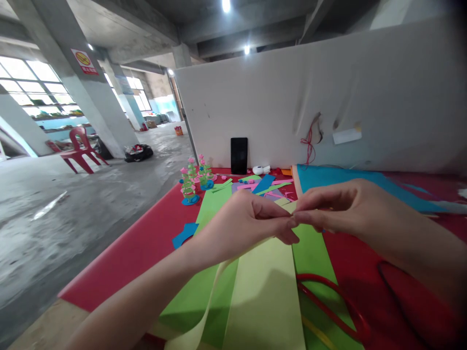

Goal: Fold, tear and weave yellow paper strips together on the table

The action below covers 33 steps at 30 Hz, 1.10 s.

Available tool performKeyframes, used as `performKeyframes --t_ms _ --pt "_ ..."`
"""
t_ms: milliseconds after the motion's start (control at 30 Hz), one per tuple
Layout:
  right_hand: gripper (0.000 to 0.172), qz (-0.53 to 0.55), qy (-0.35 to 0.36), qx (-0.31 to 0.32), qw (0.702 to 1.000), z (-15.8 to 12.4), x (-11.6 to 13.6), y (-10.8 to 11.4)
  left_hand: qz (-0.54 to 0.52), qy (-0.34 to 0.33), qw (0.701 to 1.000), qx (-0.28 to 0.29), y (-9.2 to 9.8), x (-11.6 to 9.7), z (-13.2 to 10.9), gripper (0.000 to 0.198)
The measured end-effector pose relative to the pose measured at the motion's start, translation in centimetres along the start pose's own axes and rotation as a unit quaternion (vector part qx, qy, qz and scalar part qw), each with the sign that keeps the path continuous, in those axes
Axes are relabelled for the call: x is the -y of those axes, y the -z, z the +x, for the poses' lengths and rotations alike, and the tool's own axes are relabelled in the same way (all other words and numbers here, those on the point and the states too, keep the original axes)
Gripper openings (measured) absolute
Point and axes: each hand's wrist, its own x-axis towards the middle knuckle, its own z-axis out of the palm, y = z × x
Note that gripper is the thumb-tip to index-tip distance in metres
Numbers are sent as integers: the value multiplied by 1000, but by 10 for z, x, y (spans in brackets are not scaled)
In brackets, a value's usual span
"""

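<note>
Both hands working close, out ahead over the layered paper. Left hand (242, 216) and right hand (346, 201) meet fingertip to fingertip, each pinched, apparently on the end of a pale yellow strip (213, 287); the fingers hide most of that end, so its fold or shape can't be told. The rest of the strip runs from beneath the left hand, curling loosely down toward the wearer. Progress, as judged: small paper towers (188, 187) with pink tops and blue bases stand beyond the left hand, off to its left, and look complete. The piece at the fingertips reads as early work, most of its length loose and unshaped, joined to nothing visible. Cut scraps (264, 183) lie just past the hands; a blue offcut (185, 235) sits left of the left hand. Below the hands, a pale yellow sheet (264, 291) rests over a green sheet (217, 308); a red loop (317, 277), perhaps a scissors handle, lies under the right hand. Pose: left forearm comes up from lower left, wrist bent slightly, back of hand upward, thumb and index reaching right. Right forearm enters from the right edge, knuckles arched, thumb beneath index, pointing left.
</note>
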Motion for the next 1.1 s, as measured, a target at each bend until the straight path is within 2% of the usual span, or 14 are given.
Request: performKeyframes --t_ms 167,200,300,367,433,500,567,633,767,967,1100 --pt "18 -68 -51 55 995 -1 1 16 16 27 999 29 0 2 0 25" --pt "20 -88 -58 38 994 0 -2 22 15 30 999 32 2 2 1 25" --pt "26 -147 -77 -88 982 0 -12 43 2 33 999 32 5 0 1 23" --pt "29 -154 -72 -139 976 0 -15 50 -12 32 999 28 6 -1 2 22" --pt "27 -135 -42 -101 985 0 -14 48 -19 34 999 32 5 -1 3 22" --pt "21 -112 5 4 994 -1 -11 39 -25 39 998 45 3 0 4 22" --pt "15 -88 39 109 989 -1 -7 27 -43 43 996 59 0 1 4 22" --pt "14 -62 31 158 985 -1 -4 18 -68 46 994 70 -2 2 4 22" --pt "19 -15 -13 171 985 0 -5 21 -106 60 988 90 -2 5 4 23" --pt "21 -18 -64 121 990 3 -20 55 -117 66 986 100 8 9 8 20" --pt "21 -19 -75 89 993 4 -31 75 -113 71 985 105 15 11 11 19"
